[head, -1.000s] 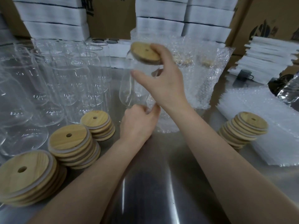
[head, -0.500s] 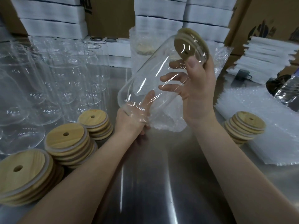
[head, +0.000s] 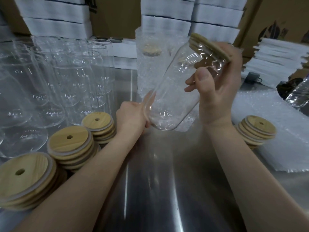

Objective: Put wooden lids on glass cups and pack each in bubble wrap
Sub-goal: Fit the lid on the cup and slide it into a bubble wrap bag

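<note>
Glass cup (head: 173, 97) is held clear of the tabletop (head: 150, 190), long axis tilted. The base is low-left, cupped in the left grip (head: 132, 118). The mouth is high-right, clasped by the right grip (head: 217, 91). Wooden lid (head: 207, 46) is seated. Bubble wrap (head: 292, 148) lies at the right edge, nearer the right grip. Print on the cardboard boxes (head: 250, 17) can't be read.

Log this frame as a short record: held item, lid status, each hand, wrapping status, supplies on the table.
held item: glass cup, tilted, off the table
lid: wooden lid on the cup's mouth
right hand: grips the cup near the lid
left hand: holds the cup's base
wrap: not yet on this cup
supplies: lid stacks and empty cups left; bubble wrap pile right
</note>
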Available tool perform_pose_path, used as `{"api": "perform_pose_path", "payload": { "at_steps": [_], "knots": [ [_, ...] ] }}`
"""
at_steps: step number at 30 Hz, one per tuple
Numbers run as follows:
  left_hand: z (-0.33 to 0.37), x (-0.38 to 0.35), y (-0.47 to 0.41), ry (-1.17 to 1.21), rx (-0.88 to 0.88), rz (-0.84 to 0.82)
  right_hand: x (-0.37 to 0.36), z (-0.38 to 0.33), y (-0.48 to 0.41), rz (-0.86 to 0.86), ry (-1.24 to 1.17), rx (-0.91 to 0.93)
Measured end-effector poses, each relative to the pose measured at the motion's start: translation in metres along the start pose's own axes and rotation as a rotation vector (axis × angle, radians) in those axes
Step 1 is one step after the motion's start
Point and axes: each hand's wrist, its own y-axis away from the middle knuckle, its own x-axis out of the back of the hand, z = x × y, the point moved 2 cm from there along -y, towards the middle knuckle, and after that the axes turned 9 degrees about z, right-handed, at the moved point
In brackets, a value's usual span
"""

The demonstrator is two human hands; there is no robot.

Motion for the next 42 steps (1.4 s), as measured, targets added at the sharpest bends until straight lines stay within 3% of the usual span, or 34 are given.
{"api": "perform_pose_path", "payload": {
  "at_steps": [9,17,23,30,36,42],
  "knots": [
    [-0.001,-0.003,0.006,0.12,-0.148,0.021,0.003,0.006,0.001,0.157,0.181,-0.03],
    [0.005,-0.006,0.016,0.43,-0.025,-0.094,0.009,0.011,0.001,0.258,0.31,-0.02],
    [0.012,-0.009,0.021,0.311,-0.177,-0.166,0.012,0.015,0.0,0.291,0.352,-0.028],
    [0.014,-0.009,0.027,0.28,-0.217,-0.29,0.012,0.015,0.0,0.272,0.38,-0.001],
    [0.016,-0.005,0.025,0.426,-0.21,-0.087,0.012,0.013,0.0,0.214,0.405,0.036],
    [0.025,0.002,0.031,0.547,-0.29,-0.059,0.011,0.013,0.001,0.177,0.426,0.018]
  ]
}}
